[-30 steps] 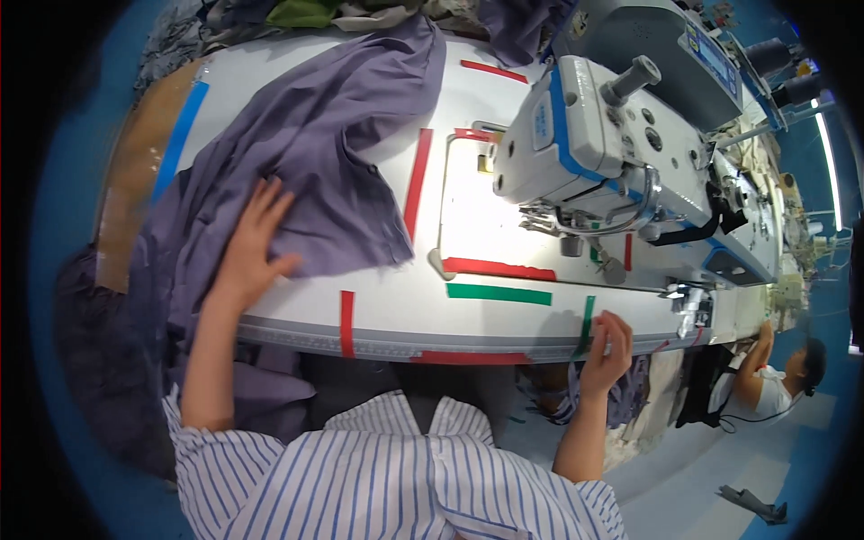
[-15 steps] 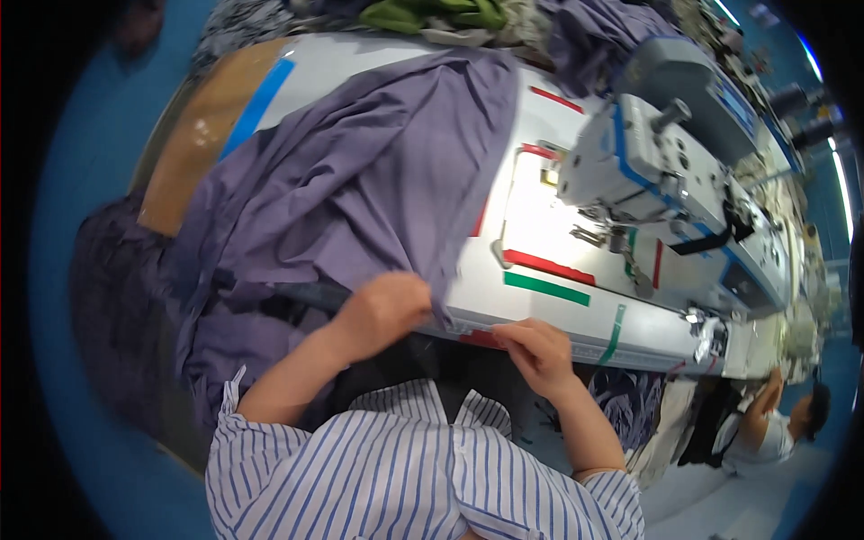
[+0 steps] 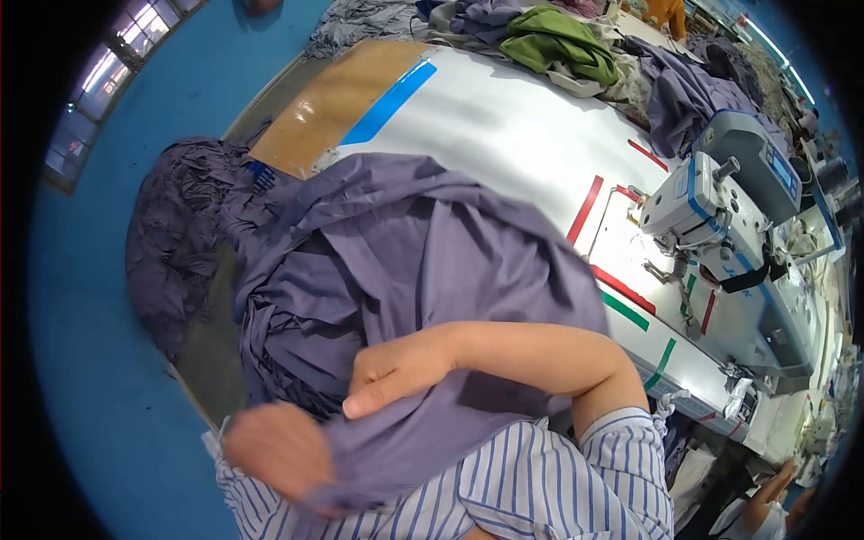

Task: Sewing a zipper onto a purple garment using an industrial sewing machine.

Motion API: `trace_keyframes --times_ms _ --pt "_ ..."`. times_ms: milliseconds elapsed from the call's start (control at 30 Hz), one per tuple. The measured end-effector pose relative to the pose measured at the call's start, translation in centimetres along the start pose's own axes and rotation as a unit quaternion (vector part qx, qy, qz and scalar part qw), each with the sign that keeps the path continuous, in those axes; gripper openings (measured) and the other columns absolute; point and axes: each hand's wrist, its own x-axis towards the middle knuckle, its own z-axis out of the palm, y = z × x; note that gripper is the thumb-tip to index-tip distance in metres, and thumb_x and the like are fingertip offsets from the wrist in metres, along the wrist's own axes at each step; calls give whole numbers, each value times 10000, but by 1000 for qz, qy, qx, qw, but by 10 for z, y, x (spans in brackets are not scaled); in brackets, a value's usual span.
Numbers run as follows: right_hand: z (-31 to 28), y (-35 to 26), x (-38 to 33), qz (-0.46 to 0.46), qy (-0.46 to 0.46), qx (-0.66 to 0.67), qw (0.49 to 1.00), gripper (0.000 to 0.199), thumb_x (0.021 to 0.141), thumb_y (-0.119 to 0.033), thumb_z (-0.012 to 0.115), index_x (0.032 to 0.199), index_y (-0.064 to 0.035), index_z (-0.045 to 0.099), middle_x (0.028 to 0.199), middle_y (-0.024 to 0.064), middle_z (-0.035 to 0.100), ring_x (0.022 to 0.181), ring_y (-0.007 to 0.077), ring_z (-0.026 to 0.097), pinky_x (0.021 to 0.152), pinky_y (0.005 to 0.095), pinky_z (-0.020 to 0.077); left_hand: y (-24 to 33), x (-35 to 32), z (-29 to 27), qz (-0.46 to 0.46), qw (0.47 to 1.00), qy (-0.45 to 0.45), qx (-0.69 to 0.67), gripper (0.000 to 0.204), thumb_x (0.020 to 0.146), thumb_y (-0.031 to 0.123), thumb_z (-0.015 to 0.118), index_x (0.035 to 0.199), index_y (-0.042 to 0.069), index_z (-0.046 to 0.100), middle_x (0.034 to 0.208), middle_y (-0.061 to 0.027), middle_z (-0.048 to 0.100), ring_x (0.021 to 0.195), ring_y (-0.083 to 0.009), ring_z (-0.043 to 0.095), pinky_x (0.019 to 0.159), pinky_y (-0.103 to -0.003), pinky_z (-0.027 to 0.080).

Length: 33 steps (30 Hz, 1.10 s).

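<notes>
A large piece of purple cloth point(image 3: 468, 252) lies bunched over the near left of the sewing table and hangs down to my lap. My right hand point(image 3: 396, 371) reaches across to the left, its fingers curled closed on the cloth and the thumb showing. Lower down, close to my striped shirt, my left hand point(image 3: 279, 450) is smeared by motion. A fold of the same cloth runs up against it, but its fingers cannot be made out.
A white sewing machine point(image 3: 702, 211) stands on the table point(image 3: 504, 108) at the right. Green cloth point(image 3: 558, 45) and other garments are heaped at the back. A dark purple heap of cloth point(image 3: 175, 243) sits at the left. Another person's arm point(image 3: 774, 486) shows at the lower right.
The view has swung left. My right hand has left the table edge and crossed left onto the cloth. My left hand has come down toward my body, and the cloth's near part now covers my lap.
</notes>
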Motion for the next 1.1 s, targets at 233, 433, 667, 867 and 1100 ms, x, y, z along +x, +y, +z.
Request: trace_keyframes --times_ms 233,433,667,867,1100 --pt "-32 -112 -68 -58 156 40 985 390 922 -284 638 707 36 582 635 -11 509 622 48 474 558 220 378 156 -69 -63 102 914 391 22 143 992 201 476 984 66 522 790 -50 609 691 -144 647 615 -266 543" --pt "2 -108 -86 -11 140 -1 990 339 908 -267 674 843 65 661 730 26 632 691 85 548 639 244 457 181 -60 -103 -167 819 372 404 281 990 293 468 1134 57 518 907 -30 615 826 -110 609 710 -252 509" --pt "11 -94 -73 7 141 59 988 399 831 -145 746 1140 69 613 1031 58 676 929 92 600 835 234 481 208 -20 -172 -243 654 456 553 482 987 401 458 1308 47 514 1043 -6 622 983 -69 565 821 -235 470" --pt "23 -92 -77 -29 187 71 979 393 907 -95 657 1265 44 574 1168 75 662 1019 113 611 900 239 464 44 68 -103 -399 896 159 113 258 927 272 572 1034 40 608 1015 -55 643 886 -113 565 783 -268 459" --pt "59 -123 -111 -79 225 -48 970 431 857 -53 703 1266 17 590 1255 117 625 1173 166 566 1001 295 443 32 74 -57 -402 905 -85 108 287 887 293 679 824 20 613 805 -43 584 752 -175 561 645 -299 434"
